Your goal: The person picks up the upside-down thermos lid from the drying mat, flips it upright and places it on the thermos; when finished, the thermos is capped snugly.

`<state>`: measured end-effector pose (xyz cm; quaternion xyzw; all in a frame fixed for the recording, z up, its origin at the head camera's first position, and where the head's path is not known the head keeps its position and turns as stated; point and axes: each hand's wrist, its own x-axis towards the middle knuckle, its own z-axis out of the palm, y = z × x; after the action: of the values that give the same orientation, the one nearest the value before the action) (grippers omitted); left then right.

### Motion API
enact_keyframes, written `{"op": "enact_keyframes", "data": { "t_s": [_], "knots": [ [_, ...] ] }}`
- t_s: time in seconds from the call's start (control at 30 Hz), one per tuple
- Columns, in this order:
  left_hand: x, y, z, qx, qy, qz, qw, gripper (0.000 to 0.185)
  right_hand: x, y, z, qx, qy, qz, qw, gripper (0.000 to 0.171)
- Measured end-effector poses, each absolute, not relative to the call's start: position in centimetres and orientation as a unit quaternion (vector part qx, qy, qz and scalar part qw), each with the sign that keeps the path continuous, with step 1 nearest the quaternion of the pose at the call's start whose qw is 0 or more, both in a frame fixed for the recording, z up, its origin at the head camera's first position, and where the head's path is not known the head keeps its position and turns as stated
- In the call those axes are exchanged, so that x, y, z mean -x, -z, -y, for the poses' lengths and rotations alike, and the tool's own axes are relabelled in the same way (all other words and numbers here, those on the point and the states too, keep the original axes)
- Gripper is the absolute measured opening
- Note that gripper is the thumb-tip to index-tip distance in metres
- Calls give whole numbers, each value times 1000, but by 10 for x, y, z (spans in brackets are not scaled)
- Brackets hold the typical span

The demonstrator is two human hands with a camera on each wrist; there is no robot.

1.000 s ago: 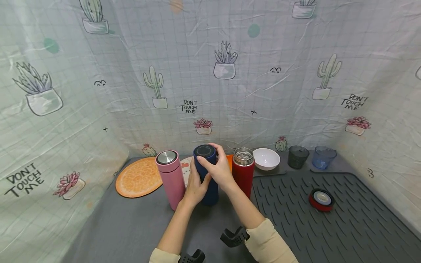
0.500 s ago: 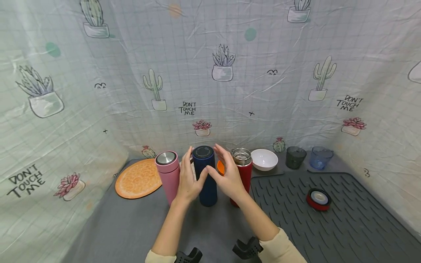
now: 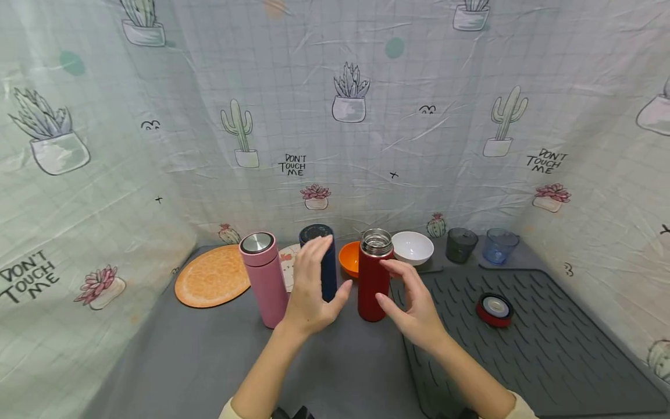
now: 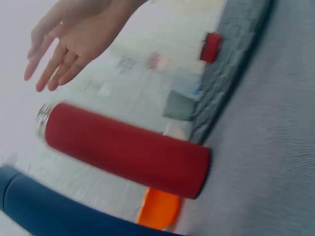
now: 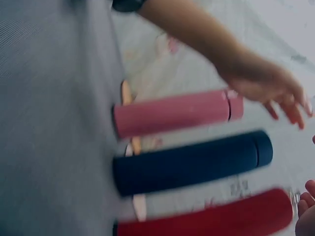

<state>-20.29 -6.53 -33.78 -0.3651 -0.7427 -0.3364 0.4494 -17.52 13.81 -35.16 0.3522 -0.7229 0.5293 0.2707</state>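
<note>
Three tall flasks stand in a row on the grey table. The pink flask (image 3: 264, 279) and the navy flask (image 3: 325, 262) have their lids on. The red flask (image 3: 374, 279) stands without a lid, its steel mouth showing. My left hand (image 3: 314, 285) hovers open just in front of the navy flask, fingers spread, touching nothing. My right hand (image 3: 408, 297) is open beside the red flask, fingers loosely bent toward it, with a small gap between. The wrist views show the same flasks: the red flask (image 4: 123, 147), navy flask (image 5: 192, 160) and pink flask (image 5: 172, 113).
A red lid (image 3: 494, 308) lies on the ribbed dark mat (image 3: 523, 361) to the right. Behind the flasks are an orange bowl (image 3: 348, 259), a white bowl (image 3: 412, 247), a dark cup (image 3: 460, 244) and a blue cup (image 3: 499, 244). An orange round mat (image 3: 211, 282) lies at left. Printed cloth walls surround the table.
Both hands have let go of the navy flask. The right hand has moved right, next to the red flask; the left hand has opened and drawn back a little.
</note>
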Motion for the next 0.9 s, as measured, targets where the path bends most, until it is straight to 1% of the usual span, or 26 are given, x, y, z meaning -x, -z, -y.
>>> {"op": "enact_keyframes", "data": {
  "t_s": [0.2, 0.33, 0.5, 0.67, 0.73, 0.9],
  "knots": [
    [182, 350, 59, 437, 292, 755, 391, 59, 160, 346, -175, -311, -458, 776, 301, 57],
    [173, 364, 64, 455, 290, 769, 343, 60, 166, 363, -207, -275, -414, 809, 314, 63],
    [168, 387, 71, 423, 296, 817, 257, 64, 184, 390, -254, -212, -383, 848, 298, 69],
    [167, 408, 77, 386, 318, 849, 170, 58, 197, 406, -290, -171, -346, 875, 293, 71],
    [167, 414, 79, 379, 334, 851, 144, 56, 200, 412, -302, -154, -340, 883, 285, 74],
    [170, 420, 79, 369, 379, 844, 88, 56, 201, 429, -324, -98, -325, 908, 244, 80]
  ]
}}
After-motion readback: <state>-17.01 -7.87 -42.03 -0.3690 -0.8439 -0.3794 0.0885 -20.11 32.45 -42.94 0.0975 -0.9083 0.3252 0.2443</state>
